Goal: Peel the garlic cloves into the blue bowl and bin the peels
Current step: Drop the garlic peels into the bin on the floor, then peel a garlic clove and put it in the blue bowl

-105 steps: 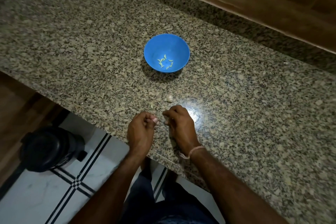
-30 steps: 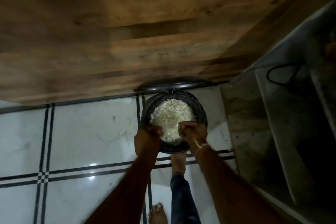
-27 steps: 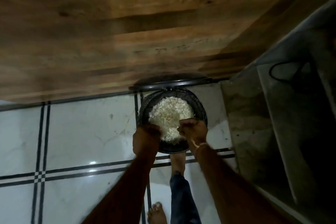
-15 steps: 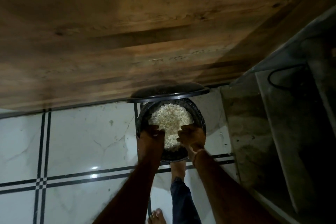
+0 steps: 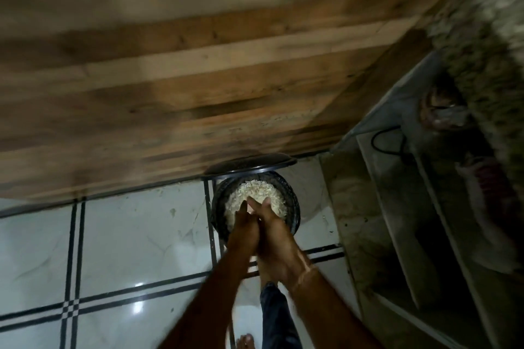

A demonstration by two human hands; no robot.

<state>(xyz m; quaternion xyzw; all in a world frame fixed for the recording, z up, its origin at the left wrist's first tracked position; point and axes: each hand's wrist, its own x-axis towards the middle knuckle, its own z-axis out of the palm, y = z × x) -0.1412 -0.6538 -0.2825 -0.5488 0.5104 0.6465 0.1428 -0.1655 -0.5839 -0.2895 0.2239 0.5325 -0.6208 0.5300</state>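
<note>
A black round bin (image 5: 292,208) stands on the floor with its lid (image 5: 251,166) swung up behind it. It is nearly full of pale garlic peels (image 5: 262,193). My left hand (image 5: 241,228) and my right hand (image 5: 273,231) are pressed together palm to palm right above the bin's near side, fingers stretched out and pointing at the peels. Motion blur softens both hands, and I see nothing held in either. The blue bowl and the garlic cloves are out of view.
A wooden cabinet front (image 5: 198,79) rises behind the bin. White floor tiles (image 5: 127,235) with black lines spread to the left. Shelves (image 5: 425,221) under the granite counter edge (image 5: 487,22) stand at the right. My bare foot (image 5: 245,341) and trouser leg (image 5: 276,314) are below.
I turned from the counter and bowl down to the bin. Over the last second my hands moved from the bin's near rim, apart and curled, to being pressed together with fingers straightened.
</note>
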